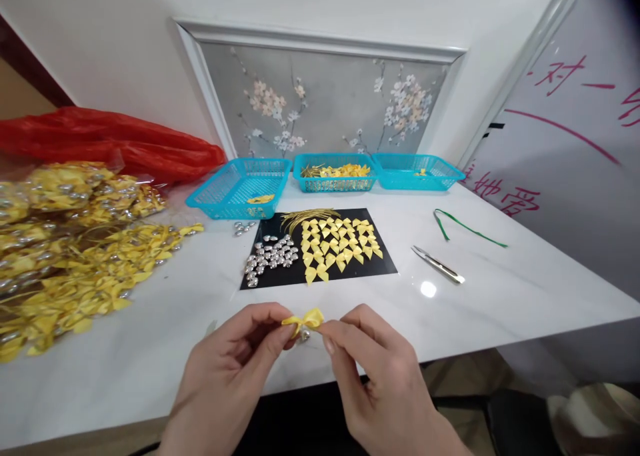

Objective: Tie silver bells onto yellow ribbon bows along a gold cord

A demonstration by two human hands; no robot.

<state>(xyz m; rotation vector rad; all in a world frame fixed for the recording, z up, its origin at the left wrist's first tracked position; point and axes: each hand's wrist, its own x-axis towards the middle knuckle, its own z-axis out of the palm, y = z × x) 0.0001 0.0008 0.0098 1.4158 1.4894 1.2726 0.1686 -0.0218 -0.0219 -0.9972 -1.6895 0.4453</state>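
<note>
A yellow ribbon bow (311, 319) is held up between my two hands near the table's front edge, with a small silver bell (304, 335) just under it. My left hand (240, 363) pinches the bow's left side between thumb and fingers. On the other side, the thumb and index finger of my right hand (373, 363) close on its right end. Beyond them lies a black mat (280, 284) bearing rows of yellow bows (340, 246), silver bells (273, 256) at its left and thin gold ties (310, 217) along its back edge.
Three blue baskets, left (225, 189), middle (335, 184) and right (425, 179), stand along the wall. Bagged and loose yellow bow pieces (100, 263) cover the left side, with red fabric (125, 139) behind. Tweezers (438, 265) and a green ribbon (470, 229) lie right.
</note>
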